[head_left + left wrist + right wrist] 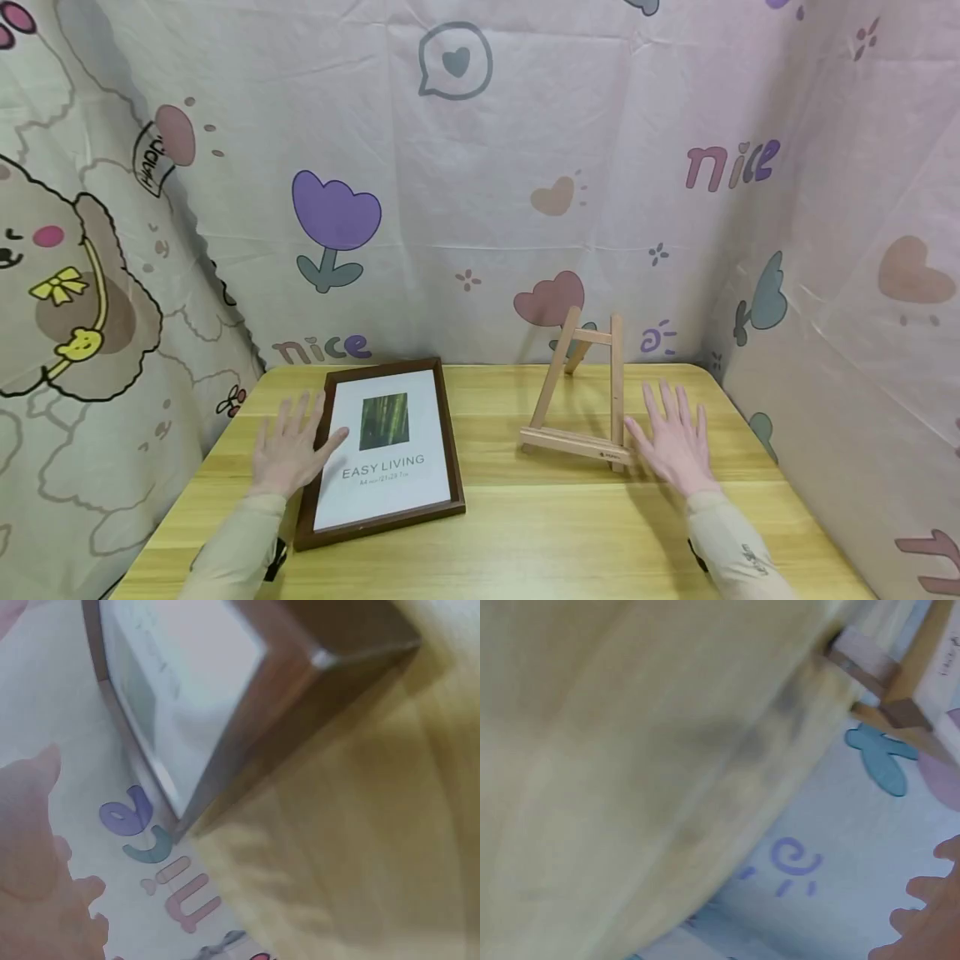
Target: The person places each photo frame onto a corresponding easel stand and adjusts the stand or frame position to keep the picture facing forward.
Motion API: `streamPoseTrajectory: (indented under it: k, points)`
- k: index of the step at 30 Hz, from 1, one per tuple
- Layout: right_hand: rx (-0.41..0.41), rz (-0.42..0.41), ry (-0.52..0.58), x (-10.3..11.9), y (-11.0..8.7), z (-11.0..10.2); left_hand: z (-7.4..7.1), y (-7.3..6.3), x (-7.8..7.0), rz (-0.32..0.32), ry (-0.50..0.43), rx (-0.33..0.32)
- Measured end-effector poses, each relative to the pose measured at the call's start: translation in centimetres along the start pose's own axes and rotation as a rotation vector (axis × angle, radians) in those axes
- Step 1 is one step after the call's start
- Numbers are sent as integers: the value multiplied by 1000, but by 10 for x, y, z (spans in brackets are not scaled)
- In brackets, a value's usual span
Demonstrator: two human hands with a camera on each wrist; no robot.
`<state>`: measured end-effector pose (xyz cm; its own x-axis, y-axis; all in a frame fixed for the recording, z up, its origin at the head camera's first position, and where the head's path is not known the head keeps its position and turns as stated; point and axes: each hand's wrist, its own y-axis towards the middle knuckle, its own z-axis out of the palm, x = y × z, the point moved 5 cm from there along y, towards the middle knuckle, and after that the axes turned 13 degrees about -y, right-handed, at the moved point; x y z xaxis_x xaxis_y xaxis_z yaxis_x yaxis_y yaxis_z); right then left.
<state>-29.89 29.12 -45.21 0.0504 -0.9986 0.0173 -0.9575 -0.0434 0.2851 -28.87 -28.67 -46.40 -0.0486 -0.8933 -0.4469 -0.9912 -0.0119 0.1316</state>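
A dark brown picture frame [454,450] with a white "EASY LIVING" insert lies on the table, turned slightly. Over its left edge my left hand [291,446] is spread, fingers straight and pointing away, thumb overlapping the white insert in the head view. In the left wrist view the frame's corner [322,660] shows close by, with the left hand [37,855] at the left side. A small wooden easel [577,442] stands upright at the right. Just right of its ledge, my right hand [675,442] is spread with straight fingers, holding nothing. Part of the easel [907,697] appears in the right wrist view.
The light wooden table [510,533] reaches back to a patterned cloth backdrop [480,167]. Cloth also hangs along the left and right sides. Bare tabletop lies between the picture frame and the easel. Both forearms come in from the front edge in light sleeves [232,550].
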Motion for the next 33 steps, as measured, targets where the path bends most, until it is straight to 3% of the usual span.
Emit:
streamPoseTrajectory:
  k: [5, 10, 16, 19, 24, 29, 33]
  points:
    - [-11, -35, -13, 18, 3, -18, -13, -4, -4, -11, -27, 28]
    - [-58, -79, -20, 44, 4, -23, -19, -11, -6, -22, -88, 66]
    - [-167, -158, 9, 92, 1, -25, -10, -26, 5, -35, -157, 120]
    - [-178, -195, 67, 119, 0, -24, -2, -32, 12, -31, -178, 151]
    - [-116, -241, 188, 159, -4, -11, 5, -40, 19, -20, -217, 203]
    - [22, -298, 310, 191, -10, 5, 10, -43, 21, -56, -268, 284]
    - [119, -321, 392, 209, -13, 11, 13, -43, 20, -56, -304, 310]
